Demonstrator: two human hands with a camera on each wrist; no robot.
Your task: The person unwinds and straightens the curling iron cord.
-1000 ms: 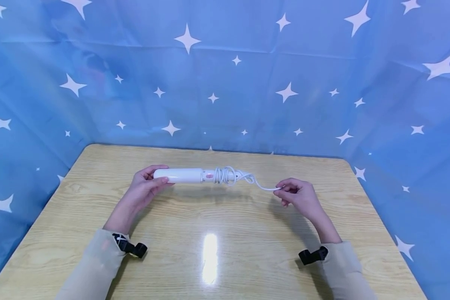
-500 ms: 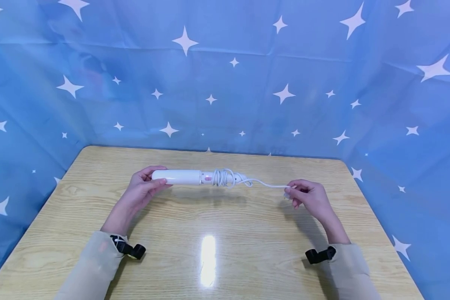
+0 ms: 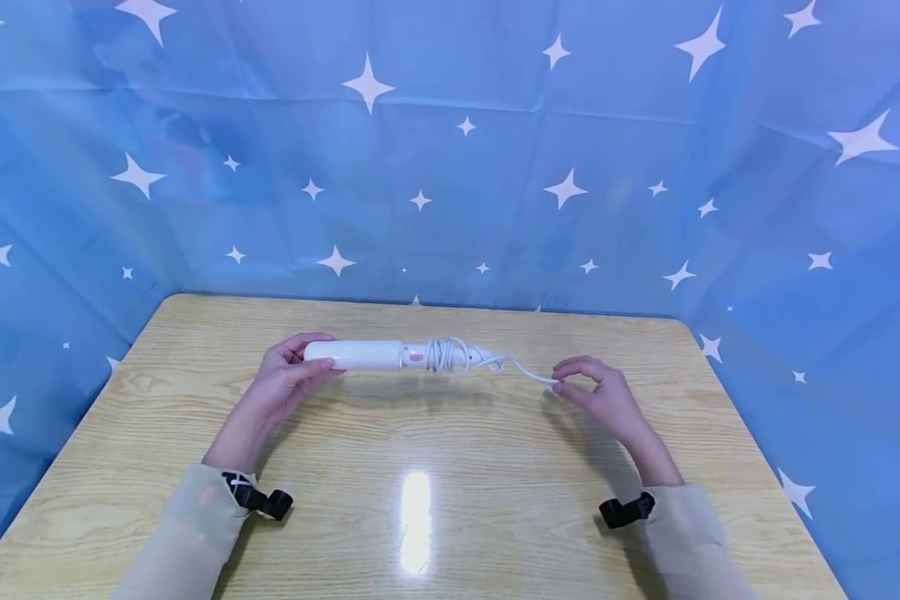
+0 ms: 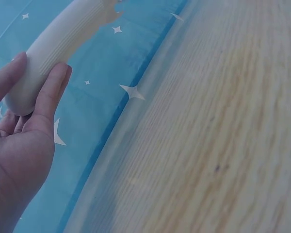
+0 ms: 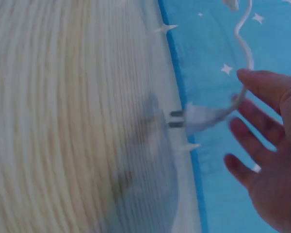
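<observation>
A white hair styling iron (image 3: 360,355) with a thick rounded barrel and a small pink button on its handle lies level above the table. My left hand (image 3: 281,379) grips the end of the barrel between thumb and fingers. Fine ridges run along the iron's side in the left wrist view. Around the handle, the white power cord (image 3: 444,356) is wound in several loops. To the right, my right hand (image 3: 600,396) pinches the cord's free end between thumb and forefinger, with the other fingers loosely spread. The two-pin plug (image 5: 200,119) hangs just beyond those fingers in the right wrist view.
The wood-grain table (image 3: 510,500) has rounded back corners and a bright light reflection near the front. A blue cloth with white stars (image 3: 450,167) stands behind it and along both sides. Black camera straps (image 3: 258,497) sit on both wrists.
My right hand first drew the cord out to the right, nearly straight, then came back left, and the cord now sags. My left hand and the iron stay almost still.
</observation>
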